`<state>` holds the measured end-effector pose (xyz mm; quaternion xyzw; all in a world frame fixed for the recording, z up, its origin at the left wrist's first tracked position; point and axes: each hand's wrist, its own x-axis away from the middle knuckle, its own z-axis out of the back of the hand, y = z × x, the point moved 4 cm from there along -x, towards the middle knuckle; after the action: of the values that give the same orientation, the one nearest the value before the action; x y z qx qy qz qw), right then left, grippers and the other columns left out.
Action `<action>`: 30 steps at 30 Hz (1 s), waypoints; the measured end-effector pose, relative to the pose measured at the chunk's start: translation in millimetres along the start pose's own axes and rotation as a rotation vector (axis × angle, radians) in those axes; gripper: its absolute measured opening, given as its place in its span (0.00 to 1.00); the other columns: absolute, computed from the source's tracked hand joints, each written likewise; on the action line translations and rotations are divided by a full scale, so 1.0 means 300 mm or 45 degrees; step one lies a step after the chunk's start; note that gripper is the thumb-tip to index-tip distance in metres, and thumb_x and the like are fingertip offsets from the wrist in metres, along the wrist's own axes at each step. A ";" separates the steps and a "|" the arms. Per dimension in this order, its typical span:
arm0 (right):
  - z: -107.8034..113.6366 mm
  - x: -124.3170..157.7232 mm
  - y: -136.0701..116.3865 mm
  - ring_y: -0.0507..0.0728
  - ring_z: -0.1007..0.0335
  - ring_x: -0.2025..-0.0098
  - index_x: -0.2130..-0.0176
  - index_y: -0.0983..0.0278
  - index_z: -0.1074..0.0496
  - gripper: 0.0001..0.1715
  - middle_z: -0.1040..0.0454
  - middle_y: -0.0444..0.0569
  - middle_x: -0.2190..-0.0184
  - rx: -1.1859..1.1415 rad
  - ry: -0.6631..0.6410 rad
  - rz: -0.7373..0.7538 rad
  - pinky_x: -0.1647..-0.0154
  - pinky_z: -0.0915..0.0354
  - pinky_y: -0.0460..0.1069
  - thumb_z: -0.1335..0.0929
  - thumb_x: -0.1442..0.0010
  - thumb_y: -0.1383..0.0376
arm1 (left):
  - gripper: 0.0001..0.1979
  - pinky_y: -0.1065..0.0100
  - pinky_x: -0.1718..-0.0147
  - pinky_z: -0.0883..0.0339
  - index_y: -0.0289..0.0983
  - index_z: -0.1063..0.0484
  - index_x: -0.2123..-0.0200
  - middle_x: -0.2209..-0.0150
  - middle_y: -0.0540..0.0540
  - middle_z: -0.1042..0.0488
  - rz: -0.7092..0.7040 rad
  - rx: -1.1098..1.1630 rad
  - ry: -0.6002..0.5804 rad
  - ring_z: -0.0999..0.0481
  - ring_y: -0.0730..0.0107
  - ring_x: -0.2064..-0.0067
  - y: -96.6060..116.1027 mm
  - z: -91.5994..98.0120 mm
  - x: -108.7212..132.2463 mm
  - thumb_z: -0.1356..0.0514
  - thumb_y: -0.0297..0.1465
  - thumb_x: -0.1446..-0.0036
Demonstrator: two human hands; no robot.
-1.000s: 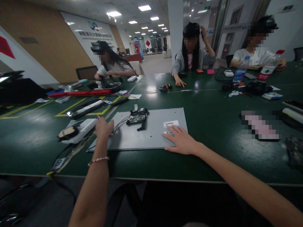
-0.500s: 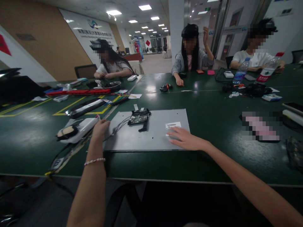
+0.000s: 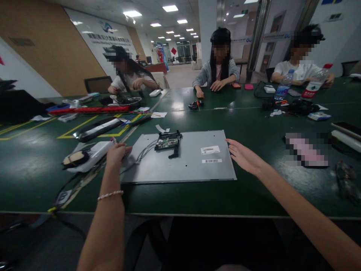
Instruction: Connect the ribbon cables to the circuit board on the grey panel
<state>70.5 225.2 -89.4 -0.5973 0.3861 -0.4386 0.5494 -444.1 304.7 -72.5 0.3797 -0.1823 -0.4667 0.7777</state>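
A flat grey metal-backed panel (image 3: 194,169) lies on the table in front of me. On its back sit a green circuit board in a black bracket (image 3: 168,142), thin grey wires (image 3: 145,151) and two white labels (image 3: 210,150). My left hand (image 3: 117,152) is at the panel's left edge, its fingers bent over that side and the thumb side partly hidden. My right hand (image 3: 244,156) is by the right edge with fingers stretched out, fingertips touching or very near the far right corner. A small white strip (image 3: 162,129) lies just behind the panel.
Left of the panel are a white pouch-like item (image 3: 97,156) and cables (image 3: 63,197). Farther left lie a black-and-silver bar (image 3: 97,128) and a red strip (image 3: 87,110). A phone-like pink item (image 3: 306,148) and two bottles (image 3: 314,84) are at right. Three people sit opposite.
My right hand has moved from the label area to the panel's right edge, uncovering the lower label. The panel has shifted slightly right. The person opposite has lowered a raised hand.
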 end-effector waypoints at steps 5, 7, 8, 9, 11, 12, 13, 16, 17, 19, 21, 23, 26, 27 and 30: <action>0.018 0.051 -0.016 0.65 0.46 0.34 0.32 0.62 0.53 0.39 0.41 0.56 0.35 0.006 0.006 0.013 0.37 0.43 0.62 0.48 0.35 0.46 | 0.20 0.69 0.61 0.32 0.28 0.42 0.46 0.71 0.47 0.26 0.231 0.228 -0.001 0.25 0.71 0.65 0.010 -0.006 0.034 0.50 0.20 0.42; 0.031 0.071 -0.016 0.65 0.46 0.34 0.32 0.61 0.53 0.39 0.41 0.56 0.36 0.045 0.018 0.036 0.37 0.43 0.63 0.49 0.35 0.46 | 0.20 0.69 0.61 0.31 0.30 0.42 0.46 0.70 0.47 0.25 0.258 0.285 -0.020 0.25 0.71 0.65 0.017 -0.011 0.051 0.49 0.21 0.42; 0.040 0.081 -0.013 0.65 0.47 0.34 0.32 0.60 0.53 0.39 0.41 0.56 0.36 0.048 0.032 0.042 0.37 0.43 0.63 0.48 0.35 0.46 | 0.20 0.69 0.61 0.31 0.31 0.42 0.46 0.70 0.47 0.25 0.266 0.302 -0.028 0.24 0.71 0.65 0.019 -0.014 0.059 0.48 0.22 0.42; 0.050 0.092 -0.008 0.64 0.47 0.33 0.32 0.60 0.53 0.39 0.41 0.55 0.36 0.040 0.052 0.040 0.37 0.43 0.62 0.47 0.36 0.46 | 0.21 0.69 0.60 0.31 0.32 0.42 0.45 0.69 0.47 0.25 0.268 0.311 -0.036 0.24 0.70 0.64 0.020 -0.018 0.066 0.48 0.22 0.42; 0.071 0.113 0.004 0.64 0.49 0.33 0.32 0.59 0.52 0.40 0.42 0.55 0.35 0.011 0.103 0.023 0.36 0.44 0.62 0.45 0.37 0.46 | 0.22 0.68 0.60 0.31 0.32 0.42 0.44 0.69 0.46 0.25 0.265 0.315 -0.054 0.23 0.70 0.64 0.020 -0.028 0.075 0.47 0.22 0.43; 0.082 0.124 0.010 0.64 0.50 0.32 0.32 0.59 0.52 0.40 0.43 0.55 0.34 -0.005 0.129 0.010 0.35 0.44 0.61 0.43 0.37 0.46 | 0.22 0.67 0.59 0.31 0.33 0.42 0.44 0.68 0.46 0.24 0.256 0.312 -0.065 0.23 0.69 0.63 0.020 -0.034 0.079 0.47 0.23 0.43; 0.093 0.136 0.017 0.63 0.50 0.32 0.32 0.59 0.52 0.41 0.43 0.55 0.34 -0.026 0.156 -0.003 0.35 0.45 0.60 0.42 0.38 0.46 | 0.23 0.67 0.59 0.31 0.33 0.42 0.43 0.68 0.45 0.24 0.245 0.305 -0.076 0.23 0.69 0.62 0.020 -0.041 0.082 0.46 0.23 0.43; 0.125 0.171 0.033 0.64 0.50 0.32 0.32 0.58 0.53 0.43 0.42 0.55 0.34 -0.106 0.249 -0.024 0.35 0.46 0.61 0.39 0.40 0.47 | 0.25 0.65 0.57 0.30 0.35 0.42 0.42 0.65 0.44 0.23 0.203 0.282 -0.117 0.22 0.67 0.59 0.029 -0.060 0.101 0.45 0.27 0.44; 0.135 0.183 0.037 0.64 0.50 0.33 0.32 0.57 0.54 0.44 0.42 0.55 0.35 -0.124 0.284 -0.024 0.35 0.46 0.62 0.38 0.40 0.47 | 0.27 0.64 0.56 0.30 0.36 0.43 0.41 0.63 0.44 0.23 0.197 0.278 -0.136 0.22 0.66 0.58 0.035 -0.065 0.112 0.45 0.27 0.44; 0.157 0.209 0.046 0.64 0.48 0.33 0.31 0.53 0.56 0.45 0.43 0.55 0.34 -0.122 0.356 -0.022 0.34 0.48 0.63 0.37 0.41 0.47 | 0.29 0.64 0.55 0.30 0.38 0.47 0.38 0.61 0.43 0.23 0.207 0.287 -0.183 0.22 0.65 0.55 0.051 -0.076 0.142 0.45 0.29 0.43; 0.182 0.233 0.058 0.64 0.47 0.34 0.31 0.49 0.58 0.46 0.46 0.53 0.33 -0.078 0.426 -0.026 0.34 0.48 0.63 0.36 0.41 0.46 | 0.32 0.64 0.55 0.30 0.38 0.51 0.35 0.59 0.42 0.23 0.206 0.308 -0.233 0.23 0.65 0.54 0.074 -0.086 0.177 0.46 0.29 0.42; 0.210 0.253 0.073 0.64 0.48 0.33 0.32 0.47 0.58 0.45 0.49 0.52 0.32 -0.012 0.485 -0.023 0.34 0.49 0.63 0.36 0.41 0.46 | 0.33 0.65 0.56 0.30 0.38 0.55 0.34 0.57 0.40 0.23 0.192 0.323 -0.283 0.23 0.66 0.53 0.098 -0.095 0.213 0.46 0.30 0.40; 0.250 0.274 0.095 0.64 0.49 0.33 0.32 0.43 0.58 0.45 0.51 0.49 0.31 0.081 0.562 0.006 0.35 0.48 0.64 0.35 0.42 0.46 | 0.35 0.66 0.56 0.30 0.39 0.57 0.33 0.51 0.38 0.25 0.183 0.340 -0.345 0.23 0.65 0.52 0.122 -0.103 0.255 0.45 0.30 0.39; 0.261 0.280 0.101 0.64 0.49 0.33 0.32 0.43 0.58 0.45 0.51 0.48 0.31 0.083 0.590 0.017 0.35 0.47 0.64 0.35 0.42 0.47 | 0.36 0.66 0.55 0.30 0.40 0.56 0.33 0.48 0.38 0.27 0.183 0.357 -0.363 0.23 0.65 0.52 0.126 -0.105 0.265 0.44 0.30 0.40; 0.282 0.297 0.115 0.64 0.47 0.34 0.32 0.46 0.57 0.47 0.50 0.51 0.32 0.011 0.658 0.046 0.35 0.45 0.62 0.33 0.43 0.49 | 0.37 0.68 0.52 0.31 0.42 0.53 0.33 0.41 0.37 0.33 0.171 0.447 -0.385 0.24 0.66 0.51 0.126 -0.104 0.290 0.40 0.30 0.42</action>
<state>179.8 164.6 -115.8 -0.4561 0.5222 -0.5684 0.4430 -358.7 253.0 -69.9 0.4220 -0.3997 -0.4267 0.6929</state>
